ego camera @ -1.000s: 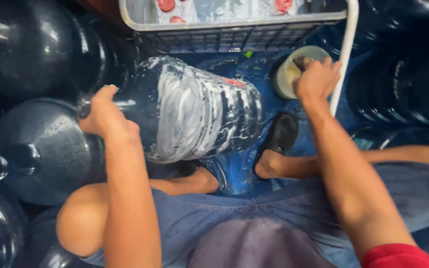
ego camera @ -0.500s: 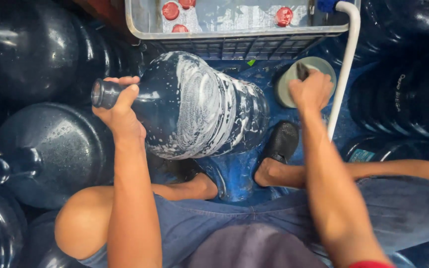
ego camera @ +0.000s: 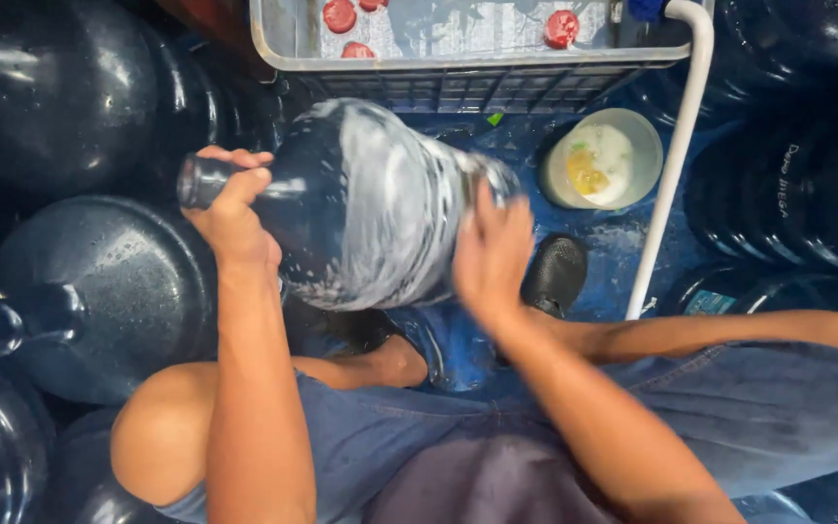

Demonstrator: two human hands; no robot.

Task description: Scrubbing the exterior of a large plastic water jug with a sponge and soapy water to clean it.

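While my left hand (ego camera: 230, 218) wraps its fingers around the neck of one soapy water jug (ego camera: 370, 209) lying sideways above my knees, my right hand (ego camera: 490, 254), fingers together, presses its side; four red caps (ego camera: 339, 15) lie in one grey crate (ego camera: 458, 78).

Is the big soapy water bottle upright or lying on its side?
On its side: the bottle lies horizontally, neck pointing left in the left hand, right hand on its sudsy body.

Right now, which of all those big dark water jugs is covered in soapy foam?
The water jug lying on its side between the two hands: the left hand grips its neck, the right hand rests on its body. The other jugs around it show no foam.
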